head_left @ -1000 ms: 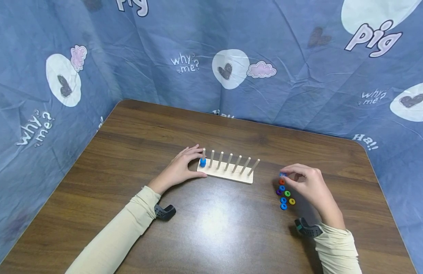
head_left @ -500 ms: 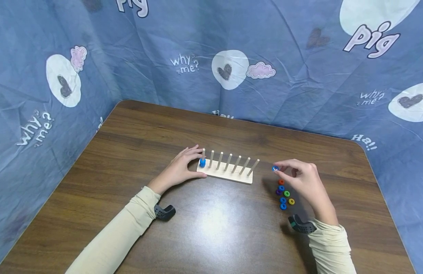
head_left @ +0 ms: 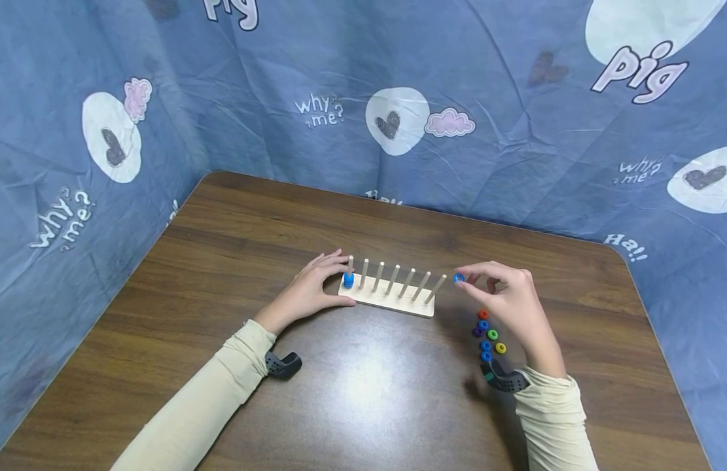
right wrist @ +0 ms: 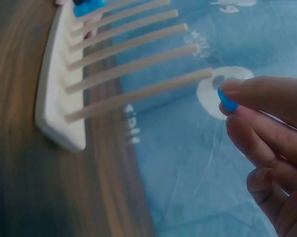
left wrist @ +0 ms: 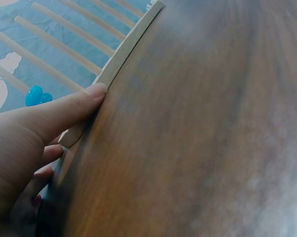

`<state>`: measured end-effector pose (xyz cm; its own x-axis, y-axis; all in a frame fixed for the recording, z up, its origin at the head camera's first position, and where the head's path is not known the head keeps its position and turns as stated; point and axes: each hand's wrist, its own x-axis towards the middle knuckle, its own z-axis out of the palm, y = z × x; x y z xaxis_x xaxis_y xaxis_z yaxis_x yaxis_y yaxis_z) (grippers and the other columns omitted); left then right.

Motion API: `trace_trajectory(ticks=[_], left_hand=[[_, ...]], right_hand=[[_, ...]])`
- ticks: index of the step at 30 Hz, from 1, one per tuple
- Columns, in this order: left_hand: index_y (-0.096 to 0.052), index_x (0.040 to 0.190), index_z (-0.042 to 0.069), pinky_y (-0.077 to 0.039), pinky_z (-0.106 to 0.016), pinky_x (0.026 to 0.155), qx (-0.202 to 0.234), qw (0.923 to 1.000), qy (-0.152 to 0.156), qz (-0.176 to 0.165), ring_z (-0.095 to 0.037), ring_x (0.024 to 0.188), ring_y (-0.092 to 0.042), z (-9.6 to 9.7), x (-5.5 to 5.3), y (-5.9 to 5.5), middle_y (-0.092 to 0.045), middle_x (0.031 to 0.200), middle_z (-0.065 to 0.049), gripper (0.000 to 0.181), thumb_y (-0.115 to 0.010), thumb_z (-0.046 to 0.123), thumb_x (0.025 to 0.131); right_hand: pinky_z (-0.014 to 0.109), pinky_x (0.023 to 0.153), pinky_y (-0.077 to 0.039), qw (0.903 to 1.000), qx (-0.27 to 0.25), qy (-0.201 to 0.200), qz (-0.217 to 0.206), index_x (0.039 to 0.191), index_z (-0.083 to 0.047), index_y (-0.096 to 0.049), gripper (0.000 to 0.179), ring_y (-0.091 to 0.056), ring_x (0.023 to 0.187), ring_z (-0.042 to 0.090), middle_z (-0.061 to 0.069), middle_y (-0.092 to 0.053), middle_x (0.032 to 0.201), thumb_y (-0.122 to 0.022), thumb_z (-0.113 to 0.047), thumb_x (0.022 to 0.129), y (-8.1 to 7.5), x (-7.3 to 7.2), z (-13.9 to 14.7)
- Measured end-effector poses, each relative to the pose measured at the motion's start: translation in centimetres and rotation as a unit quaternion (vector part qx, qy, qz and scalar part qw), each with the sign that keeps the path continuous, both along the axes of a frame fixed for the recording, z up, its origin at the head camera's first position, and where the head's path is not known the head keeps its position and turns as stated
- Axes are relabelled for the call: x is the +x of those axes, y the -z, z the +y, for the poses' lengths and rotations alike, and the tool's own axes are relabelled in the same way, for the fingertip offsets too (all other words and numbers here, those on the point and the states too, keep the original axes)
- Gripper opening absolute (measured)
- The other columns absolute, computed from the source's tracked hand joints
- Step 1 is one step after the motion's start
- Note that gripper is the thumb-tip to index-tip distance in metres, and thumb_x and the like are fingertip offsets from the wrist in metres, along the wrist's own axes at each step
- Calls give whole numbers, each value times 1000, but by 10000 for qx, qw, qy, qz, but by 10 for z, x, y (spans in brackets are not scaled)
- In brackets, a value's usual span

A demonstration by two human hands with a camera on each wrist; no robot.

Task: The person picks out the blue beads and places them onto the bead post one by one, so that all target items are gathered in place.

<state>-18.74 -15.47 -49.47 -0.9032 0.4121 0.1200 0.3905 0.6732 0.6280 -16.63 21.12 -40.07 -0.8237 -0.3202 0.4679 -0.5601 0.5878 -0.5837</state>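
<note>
A pale wooden peg board (head_left: 392,302) with several upright pegs lies on the table. Blue rings (head_left: 348,280) are stacked low on its leftmost peg. My left hand (head_left: 307,288) grips the board's left end; in the left wrist view the thumb (left wrist: 84,101) presses its front edge. Between thumb and fingertips my right hand (head_left: 507,294) pinches a blue ring (head_left: 459,278), held up just right of the rightmost peg. In the right wrist view this ring (right wrist: 228,100) is near that peg's tip, partly covered by the fingers.
Loose rings lie on the table below the right hand: a red one (head_left: 483,314), a green one (head_left: 493,335), a yellow one (head_left: 500,348), a purple one (head_left: 478,332) and several blue ones (head_left: 485,345). A patterned blue cloth (head_left: 269,131) hangs behind the table's far edge.
My right hand has lifted the blue ring from beside the loose rings and carried it left and up toward the rightmost peg. The left hand and the board have stayed put.
</note>
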Motion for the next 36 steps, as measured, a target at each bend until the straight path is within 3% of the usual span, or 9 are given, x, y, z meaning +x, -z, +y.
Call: trace_trajectory(ticks=[7,11,15,18,28,36], left_hand=[[-66,128,15,-13,-43,133,14,10000,4,-34,-23,155,-29,-1,1,-1,-49,156,-5,61,-84,46,79],[-66,128,15,-13,-43,133,10,10000,-3,-54,-23,155,-29,-1,1,-2,-48,156,-5,61,-84,46,79],[-66,128,14,-13,-43,133,-1,10000,9,-39,-23,155,-29,-1,1,-2,-49,156,-5,61,-84,46,79],[-66,128,14,-13,-43,133,5,10000,23,-7,-23,155,-30,-1,0,-2,-49,156,-5,61,-84,46,79],[-66,128,13,-15,-45,133,47,10000,45,54,-24,154,-31,0,0,-1,-50,155,-6,63,-84,46,78],[-67,128,13,-16,-45,132,118,9999,45,92,-25,154,-32,0,0,-1,-52,153,-6,62,-84,45,78]], right_hand=[[17,42,-26,9992,-327,-101,-215,96,-16,-80,21,-35,49,7,-1,-78,83,-85,-6,78,-7,-3,-21],[15,43,-26,9985,-378,-198,-356,96,-8,-79,19,-36,49,10,6,-78,85,-83,0,78,-23,3,-39],[15,44,-29,9978,-415,-439,-260,96,-13,-80,18,-39,50,8,0,-78,86,-83,-4,80,-22,-2,-50],[18,44,-31,9967,-503,-595,-217,97,-19,-80,18,-41,51,6,-6,-77,86,-84,-11,81,-11,-11,-54],[22,42,-30,9918,-696,-964,-477,100,-20,-80,17,-39,49,9,-5,-76,85,-83,-14,83,-14,-18,-88],[19,49,-39,9911,-539,-1117,-491,101,-18,-80,17,-51,57,9,-5,-78,89,-82,-16,84,-15,-20,-113]])
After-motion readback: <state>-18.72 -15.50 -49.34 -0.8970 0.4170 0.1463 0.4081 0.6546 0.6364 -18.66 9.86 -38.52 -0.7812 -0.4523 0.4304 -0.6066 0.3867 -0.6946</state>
